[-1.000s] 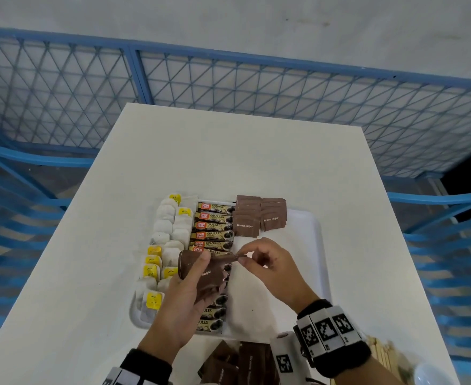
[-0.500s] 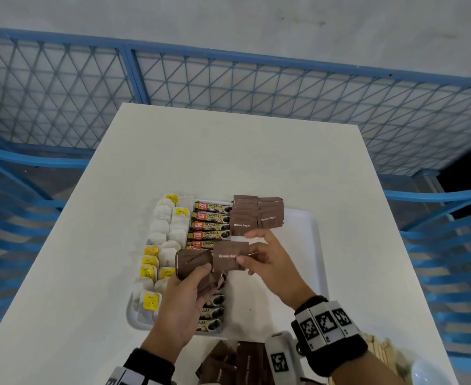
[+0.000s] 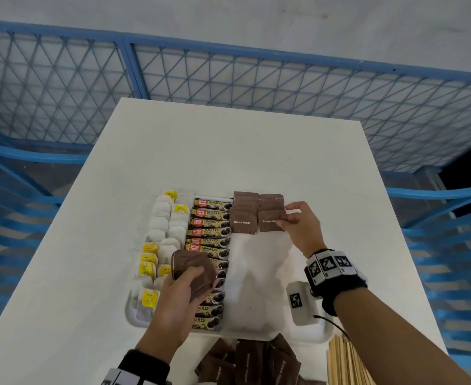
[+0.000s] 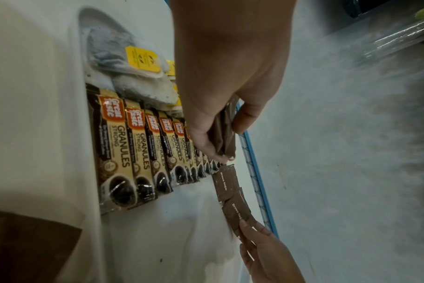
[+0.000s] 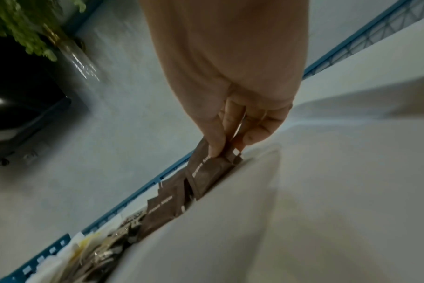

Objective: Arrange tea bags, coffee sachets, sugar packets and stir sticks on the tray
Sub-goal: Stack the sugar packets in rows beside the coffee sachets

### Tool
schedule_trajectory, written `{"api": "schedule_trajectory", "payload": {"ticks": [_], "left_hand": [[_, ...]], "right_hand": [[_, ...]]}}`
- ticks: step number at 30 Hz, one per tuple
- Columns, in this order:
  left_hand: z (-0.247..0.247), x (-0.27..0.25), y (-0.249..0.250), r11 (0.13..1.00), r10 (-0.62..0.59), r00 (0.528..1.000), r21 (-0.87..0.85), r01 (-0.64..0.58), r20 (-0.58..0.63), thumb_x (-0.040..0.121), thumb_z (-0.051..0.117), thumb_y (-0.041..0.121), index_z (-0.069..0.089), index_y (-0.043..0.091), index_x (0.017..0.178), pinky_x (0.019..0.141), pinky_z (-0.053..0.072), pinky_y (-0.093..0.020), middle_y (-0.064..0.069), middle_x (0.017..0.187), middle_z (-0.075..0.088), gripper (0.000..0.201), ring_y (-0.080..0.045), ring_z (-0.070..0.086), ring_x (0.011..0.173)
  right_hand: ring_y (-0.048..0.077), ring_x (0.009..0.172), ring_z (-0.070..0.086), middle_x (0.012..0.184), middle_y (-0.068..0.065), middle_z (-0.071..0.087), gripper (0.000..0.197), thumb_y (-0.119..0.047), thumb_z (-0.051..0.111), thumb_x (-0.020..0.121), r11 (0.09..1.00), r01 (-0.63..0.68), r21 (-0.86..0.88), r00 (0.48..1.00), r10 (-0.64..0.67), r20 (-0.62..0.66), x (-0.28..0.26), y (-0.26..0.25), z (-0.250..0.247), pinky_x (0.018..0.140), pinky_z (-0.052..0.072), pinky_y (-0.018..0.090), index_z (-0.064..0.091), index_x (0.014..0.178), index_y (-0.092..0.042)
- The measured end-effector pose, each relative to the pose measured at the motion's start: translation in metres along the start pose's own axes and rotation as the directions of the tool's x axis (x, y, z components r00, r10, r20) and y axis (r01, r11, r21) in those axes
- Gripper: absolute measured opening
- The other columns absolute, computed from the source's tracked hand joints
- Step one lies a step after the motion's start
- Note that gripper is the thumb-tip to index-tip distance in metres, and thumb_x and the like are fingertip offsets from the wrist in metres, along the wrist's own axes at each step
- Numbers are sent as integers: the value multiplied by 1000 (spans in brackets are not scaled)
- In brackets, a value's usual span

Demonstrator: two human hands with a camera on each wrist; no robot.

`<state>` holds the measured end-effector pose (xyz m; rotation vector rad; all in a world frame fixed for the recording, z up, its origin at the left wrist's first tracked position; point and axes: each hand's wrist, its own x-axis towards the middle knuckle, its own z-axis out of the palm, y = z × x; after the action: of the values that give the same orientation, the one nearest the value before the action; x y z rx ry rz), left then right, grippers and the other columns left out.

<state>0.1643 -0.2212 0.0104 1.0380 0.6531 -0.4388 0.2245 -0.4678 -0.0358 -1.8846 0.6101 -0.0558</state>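
Observation:
A white tray [image 3: 259, 276] holds tea bags [image 3: 160, 232] with yellow tags on the left and a column of coffee sachets [image 3: 210, 232] beside them. Two short stacks of brown sugar packets [image 3: 242, 215] lie at the tray's far end. My right hand [image 3: 285, 219] pinches one brown sugar packet [image 3: 270, 222] at the front of the right stack; the right wrist view shows this packet [image 5: 207, 172] between thumb and fingers. My left hand [image 3: 198, 282] grips a bundle of sugar packets [image 3: 192, 266] above the coffee sachets, and the bundle [image 4: 224, 134] shows again in the left wrist view.
Loose brown sugar packets [image 3: 252, 362] lie on the table [image 3: 228, 151] in front of the tray. Wooden stir sticks [image 3: 345, 362] sit at the near right. A blue mesh railing [image 3: 228, 79] runs round the table. A green plant [image 5: 32, 28] appears in the right wrist view.
My right hand drew one sugar packet from the bundle in my left hand and carried it away to the far right stack. The left hand stayed over the coffee sachets.

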Motion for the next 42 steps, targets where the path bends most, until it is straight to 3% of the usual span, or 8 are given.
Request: {"api": "schedule_trajectory", "payload": {"ticks": [6, 17, 22, 26, 31, 35, 38, 42], "left_hand": [[-2, 4, -2, 1000, 1, 1000, 30, 0, -4, 90, 50, 0, 60, 0, 108, 82, 52, -38, -17, 91, 70, 20, -24, 69, 75], [1, 5, -1, 1000, -5, 1000, 11, 5, 13, 90, 49, -2, 59, -3, 108, 85, 51, -41, -19, 90, 70, 20, -26, 68, 80], [3, 4, -1, 998, 21, 998, 56, -24, 51, 90, 52, -2, 62, 3, 99, 68, 58, -31, -9, 80, 74, 14, -26, 68, 79], [7, 5, -2, 997, 52, 996, 60, -57, 74, 87, 56, -2, 61, 5, 109, 58, 57, -24, -12, 97, 70, 24, -23, 66, 86], [12, 3, -2, 994, 79, 989, 62, -88, 128, 83, 59, -4, 65, 6, 102, 58, 57, -25, -6, 84, 74, 22, -16, 71, 74], [12, 2, -2, 988, 97, 986, 104, -111, 136, 82, 61, 1, 66, 10, 99, 64, 56, -29, -5, 85, 75, 19, -18, 71, 79], [10, 0, -3, 986, 83, 986, 129, -103, 146, 86, 59, 12, 64, 12, 102, 66, 54, -30, -6, 90, 74, 17, -14, 71, 75], [7, 0, -3, 996, 45, 992, 76, -54, 115, 89, 55, 29, 62, 10, 108, 63, 59, -29, -13, 98, 72, 28, -21, 71, 81]], "right_hand": [[14, 73, 55, 81, 4, 60, 32, -3, 67, 82, 991, 63, -116, 995, -72, -72, 3, -1, 7, 54, 38, 0, 49, 107, -11], [10, 63, 50, 69, 1, 51, 29, -5, 62, 83, 975, 97, -200, 987, -121, -108, 9, 13, 22, 57, 41, 8, 46, 107, -7], [18, 82, 47, 90, 4, 48, 31, -7, 64, 82, 949, 152, -277, 962, -206, -180, 3, 17, 23, 73, 37, 21, 48, 108, -2], [16, 81, 46, 94, 3, 47, 26, -8, 63, 83, 929, 223, -294, 933, -292, -213, -7, 8, 26, 72, 30, 14, 53, 105, -3], [2, 69, 51, 80, -5, 58, 13, -28, 55, 92, 971, 184, -155, 974, -159, 163, -44, -22, 31, 65, 40, 9, 58, 93, -15], [-4, 60, 53, 73, -8, 60, 15, -29, 57, 91, 996, 85, 28, 832, -86, 549, -78, -35, 36, 56, 40, 9, 61, 90, -15], [0, 58, 50, 70, -3, 59, 11, -17, 66, 85, 992, 82, 96, 791, -123, 600, -88, -31, 40, 53, 40, 14, 62, 88, -7], [7, 57, 52, 67, -2, 60, 7, -11, 66, 84, 975, 24, 220, 853, -135, 505, -93, -31, 37, 53, 44, 20, 61, 80, -13]]}}
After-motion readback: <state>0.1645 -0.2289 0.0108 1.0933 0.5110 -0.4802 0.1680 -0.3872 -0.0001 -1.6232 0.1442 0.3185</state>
